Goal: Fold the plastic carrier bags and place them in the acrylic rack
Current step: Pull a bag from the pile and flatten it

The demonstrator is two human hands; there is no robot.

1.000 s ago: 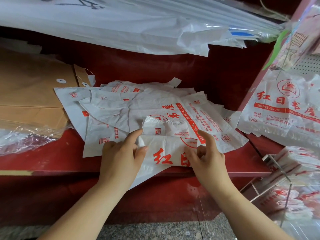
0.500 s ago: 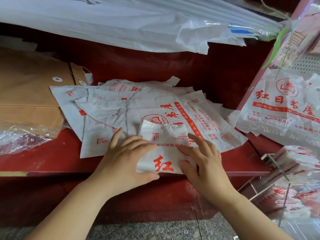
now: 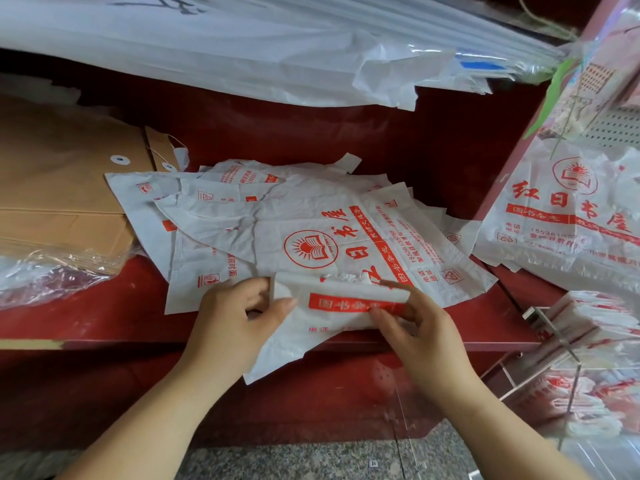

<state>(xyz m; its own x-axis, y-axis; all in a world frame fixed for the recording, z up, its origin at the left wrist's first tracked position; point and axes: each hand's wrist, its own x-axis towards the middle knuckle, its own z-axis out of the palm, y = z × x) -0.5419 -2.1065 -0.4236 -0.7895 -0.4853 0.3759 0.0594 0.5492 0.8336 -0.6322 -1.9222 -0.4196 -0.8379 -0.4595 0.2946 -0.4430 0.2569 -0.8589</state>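
A white carrier bag with red print, folded into a narrow strip, lies at the front edge of the red shelf. My left hand pinches its left end and my right hand grips its right end. A loose corner of it hangs over the shelf edge. Beneath it spreads a pile of flat unfolded bags of the same kind. The clear acrylic rack stands at the lower right, with folded bags stacked in its compartments.
Brown paper envelopes lie stacked at the left, with clear wrapped plastic in front of them. White plastic sheets overhang from above. More printed bags hang at the right. Speckled stone floor shows below.
The bag has been folded over once more into a narrower strip; the red band now faces up. Both hands moved from pressing it flat to gripping its ends.
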